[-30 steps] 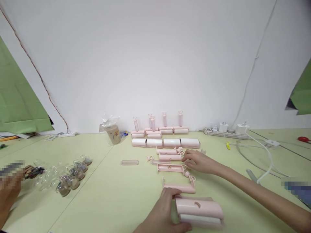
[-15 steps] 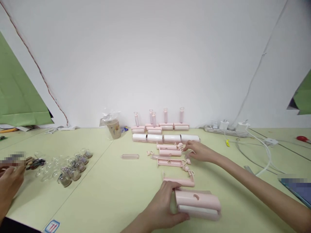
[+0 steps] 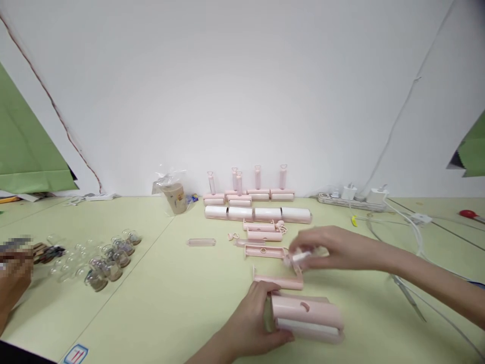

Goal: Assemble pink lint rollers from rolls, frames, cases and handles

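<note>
The left hand lay on the pale green table near its front edge, its grip wrapped around the left end of a pink lint roller that rested on its side, white roll facing forward under a pink cover. Just behind it lay a pink roller frame, flat on the table and touching neither hand.

The right hand hovered above the table to the right of the loose parts, its grip pinched on a small pink handle piece; motion blur made the exact shape of that piece hard to tell.

Farther back, more pink frames lay in a loose cluster, with a clear tube off to their left. Behind them stood a row of white rolls, and behind those a line of finished rollers with handles upright against the wall. A wrapped paper cup stood to their left and a power strip to their right. Small glass bottles sat grouped at the left, near another person's hand.
</note>
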`<state>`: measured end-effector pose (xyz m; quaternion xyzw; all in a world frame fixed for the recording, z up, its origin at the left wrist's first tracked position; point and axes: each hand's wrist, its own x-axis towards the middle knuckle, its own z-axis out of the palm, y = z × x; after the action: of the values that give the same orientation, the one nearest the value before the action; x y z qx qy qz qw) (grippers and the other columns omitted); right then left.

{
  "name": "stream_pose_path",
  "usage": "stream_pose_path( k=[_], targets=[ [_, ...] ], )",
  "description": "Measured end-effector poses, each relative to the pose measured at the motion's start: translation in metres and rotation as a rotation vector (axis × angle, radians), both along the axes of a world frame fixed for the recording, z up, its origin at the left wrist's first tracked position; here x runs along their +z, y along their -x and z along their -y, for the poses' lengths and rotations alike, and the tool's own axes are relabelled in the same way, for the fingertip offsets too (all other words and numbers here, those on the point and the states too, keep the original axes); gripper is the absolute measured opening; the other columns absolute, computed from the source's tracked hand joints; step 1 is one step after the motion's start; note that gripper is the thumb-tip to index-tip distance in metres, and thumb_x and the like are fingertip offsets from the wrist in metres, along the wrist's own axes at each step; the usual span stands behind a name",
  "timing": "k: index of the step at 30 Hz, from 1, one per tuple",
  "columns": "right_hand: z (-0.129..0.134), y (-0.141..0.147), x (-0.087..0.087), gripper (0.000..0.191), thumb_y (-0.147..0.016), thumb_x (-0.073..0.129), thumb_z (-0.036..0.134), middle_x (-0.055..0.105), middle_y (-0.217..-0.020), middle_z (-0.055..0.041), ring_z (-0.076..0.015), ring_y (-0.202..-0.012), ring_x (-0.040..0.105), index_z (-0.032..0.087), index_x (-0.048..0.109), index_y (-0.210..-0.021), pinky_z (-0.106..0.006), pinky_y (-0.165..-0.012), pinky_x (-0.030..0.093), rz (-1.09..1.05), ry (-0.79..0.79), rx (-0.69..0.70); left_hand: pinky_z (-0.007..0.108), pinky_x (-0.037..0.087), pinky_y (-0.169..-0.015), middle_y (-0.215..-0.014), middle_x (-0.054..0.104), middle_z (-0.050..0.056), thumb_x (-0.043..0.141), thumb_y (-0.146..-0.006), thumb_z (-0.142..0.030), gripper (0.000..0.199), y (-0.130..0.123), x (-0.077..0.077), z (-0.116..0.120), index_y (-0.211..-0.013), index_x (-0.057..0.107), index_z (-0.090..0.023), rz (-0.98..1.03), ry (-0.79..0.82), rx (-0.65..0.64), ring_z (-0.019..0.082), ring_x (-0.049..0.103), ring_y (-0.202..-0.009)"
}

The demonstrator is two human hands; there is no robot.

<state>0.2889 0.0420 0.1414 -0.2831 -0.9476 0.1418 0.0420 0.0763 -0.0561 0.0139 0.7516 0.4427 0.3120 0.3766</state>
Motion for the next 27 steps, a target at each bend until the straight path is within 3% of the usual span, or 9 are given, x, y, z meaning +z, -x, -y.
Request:
stream_pose_path(
  k=[5, 11, 15, 19, 23, 27],
  targets=[
    [0.035, 0.001, 0.006, 0.011, -0.077, 0.058, 0.028, 0.064, -0.07, 0.0005, -0.0184, -0.059, 0.059, 0.028, 0.065, -0.085, -0.027, -0.047, 0.026, 0.305, -0.11, 0.175, 0.038, 0.038, -0.09, -0.113, 0.047, 0.009, 0.073, -0.057, -0.028, 0.071, 0.0, -0.004, -0.001, -0.117, 0.038, -0.018, 0.008, 0.07, 0.046, 0.024, 0.045, -0.104],
    [0.051, 0.021, 0.001, 0.014, -0.072, 0.054, 0.015, 0.064, -0.06, -0.003, -0.017, -0.048, 0.055, 0.02, 0.064, -0.063, -0.028, -0.041, 0.016, 0.422, -0.293, 0.179, 0.036, 0.037, -0.089, -0.112, 0.048, 0.006, 0.072, -0.058, -0.024, 0.063, 0.0, -0.002, -0.002, -0.113, 0.043, -0.02, 0.006, 0.051, 0.016, 0.023, 0.044, -0.103],
    [0.053, 0.045, 0.003, 0.016, -0.057, 0.056, 0.002, 0.06, -0.047, -0.0009, -0.0124, -0.037, 0.044, 0.018, 0.058, -0.053, -0.026, -0.037, 0.015, 0.571, -0.368, 0.191, 0.033, 0.036, -0.09, -0.112, 0.047, 0.005, 0.072, -0.059, -0.023, 0.058, 0.0, 0.001, -0.002, -0.112, 0.046, -0.021, 0.03, 0.044, -0.012, 0.022, 0.043, -0.105],
    [0.055, 0.056, 0.006, 0.022, -0.052, 0.058, 0.001, 0.055, -0.041, 0.0011, -0.0086, -0.033, 0.037, 0.017, 0.045, -0.044, -0.025, -0.037, 0.016, 0.587, -0.393, 0.27, 0.032, 0.035, -0.09, -0.112, 0.047, 0.005, 0.073, -0.059, -0.023, 0.059, 0.0, 0.002, -0.002, -0.112, 0.048, -0.02, 0.058, 0.058, -0.016, 0.021, 0.042, -0.106],
    [0.065, 0.063, 0.008, 0.034, -0.049, 0.059, 0.002, 0.046, -0.035, 0.0033, -0.0087, -0.031, 0.037, 0.018, 0.031, -0.04, -0.024, -0.036, 0.017, 0.655, -0.376, 0.193, 0.032, 0.035, -0.087, -0.109, 0.049, 0.003, 0.075, -0.056, -0.025, 0.06, -0.001, 0.001, -0.003, -0.11, 0.048, -0.022, 0.06, 0.067, 0.008, 0.021, 0.043, -0.099],
    [0.07, 0.07, 0.008, 0.034, -0.042, 0.056, -0.001, 0.036, -0.035, 0.0065, -0.0113, -0.033, 0.037, 0.022, 0.031, -0.042, -0.024, -0.035, 0.019, 0.591, -0.256, 0.069, 0.032, 0.036, -0.083, -0.103, 0.05, 0.001, 0.076, -0.054, -0.029, 0.06, -0.001, -0.003, -0.004, -0.108, 0.049, -0.023, 0.049, 0.076, 0.039, 0.019, 0.044, -0.089]
  ],
)
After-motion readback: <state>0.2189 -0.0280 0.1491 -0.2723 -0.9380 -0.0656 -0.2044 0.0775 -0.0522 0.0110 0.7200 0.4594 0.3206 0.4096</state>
